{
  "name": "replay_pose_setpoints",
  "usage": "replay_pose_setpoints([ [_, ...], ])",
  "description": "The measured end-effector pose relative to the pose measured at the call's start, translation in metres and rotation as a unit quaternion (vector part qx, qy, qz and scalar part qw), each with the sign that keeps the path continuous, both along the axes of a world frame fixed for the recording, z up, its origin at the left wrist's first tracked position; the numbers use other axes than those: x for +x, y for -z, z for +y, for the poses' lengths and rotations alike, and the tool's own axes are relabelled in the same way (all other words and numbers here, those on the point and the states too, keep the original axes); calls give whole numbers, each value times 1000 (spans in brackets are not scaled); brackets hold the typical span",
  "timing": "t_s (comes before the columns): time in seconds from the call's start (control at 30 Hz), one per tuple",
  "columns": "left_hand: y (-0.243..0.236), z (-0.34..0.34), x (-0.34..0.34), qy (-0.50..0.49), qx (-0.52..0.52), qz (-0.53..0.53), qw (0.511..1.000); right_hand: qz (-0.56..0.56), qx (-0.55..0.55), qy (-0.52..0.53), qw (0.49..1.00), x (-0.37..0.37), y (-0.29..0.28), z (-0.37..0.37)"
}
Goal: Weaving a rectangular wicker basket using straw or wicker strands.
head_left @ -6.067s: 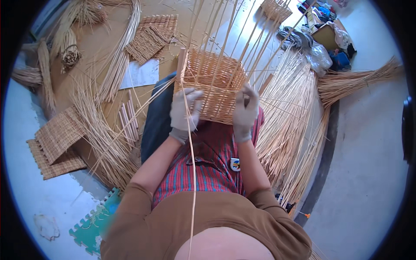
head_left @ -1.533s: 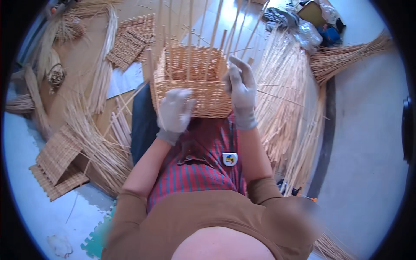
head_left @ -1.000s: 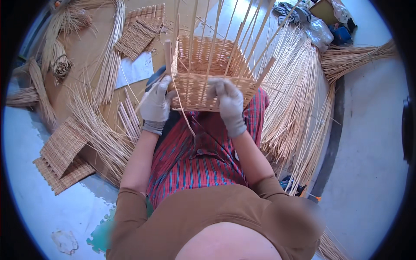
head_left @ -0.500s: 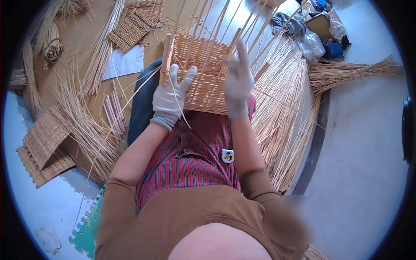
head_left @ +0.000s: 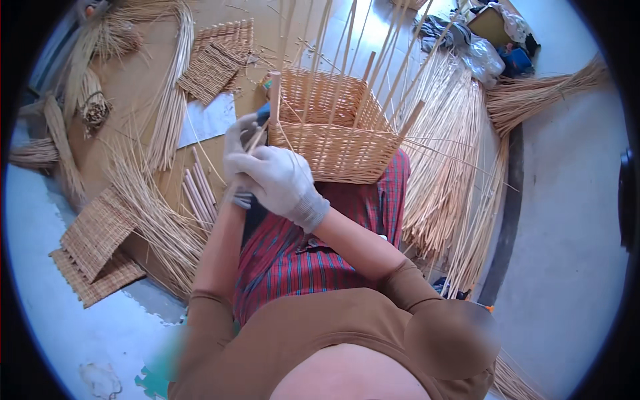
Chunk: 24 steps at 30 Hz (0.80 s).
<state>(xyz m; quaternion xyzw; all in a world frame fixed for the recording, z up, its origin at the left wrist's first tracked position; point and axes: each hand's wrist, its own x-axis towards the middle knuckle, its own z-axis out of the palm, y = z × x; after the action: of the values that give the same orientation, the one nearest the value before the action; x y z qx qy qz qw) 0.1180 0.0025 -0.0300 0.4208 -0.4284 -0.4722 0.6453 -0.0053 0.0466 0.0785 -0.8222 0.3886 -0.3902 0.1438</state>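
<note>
A rectangular wicker basket [head_left: 333,150] rests across my lap, its walls woven and long upright stakes [head_left: 347,63] rising from them. Thicker wooden posts stand at its corners, among them the left front post [head_left: 275,97]. Beside that corner my two gloved hands come together. My right hand [head_left: 283,179], in a white glove, crosses over with its fingers curled closed. Behind it, my left hand [head_left: 235,150] is partly hidden and slightly blurred, its fingers bent around a pale wicker strand [head_left: 256,138] near the basket's corner. The right fingertips appear to pinch the same strand.
Loose wicker bundles lie left [head_left: 157,210] and right [head_left: 443,160]. Several short rods [head_left: 200,190] are close to my left arm. Woven mats lie at the lower left [head_left: 100,233] and the back [head_left: 210,70]. Plastic bags [head_left: 481,60] sit at the far right.
My right hand has left the basket's right side and crossed to the left. My left hand has come off the front wall to beside the left corner. The basket sits slightly further right in view.
</note>
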Motion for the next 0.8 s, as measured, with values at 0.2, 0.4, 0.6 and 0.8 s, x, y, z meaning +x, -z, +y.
replay_pose_setpoints([
  [0.2,-59,-55,54,410,47,-101,905,-57,120,-21,991,-53,24,50],
  [0.4,-31,-57,40,356,53,-125,925,-428,346,204,810,-92,47,23],
  [0.6,-16,-39,12,221,81,0,972,-41,-146,241,959,-38,-20,-87],
  [0.8,-13,-42,0,141,101,-55,983,-209,-83,203,953,-103,24,-51],
])
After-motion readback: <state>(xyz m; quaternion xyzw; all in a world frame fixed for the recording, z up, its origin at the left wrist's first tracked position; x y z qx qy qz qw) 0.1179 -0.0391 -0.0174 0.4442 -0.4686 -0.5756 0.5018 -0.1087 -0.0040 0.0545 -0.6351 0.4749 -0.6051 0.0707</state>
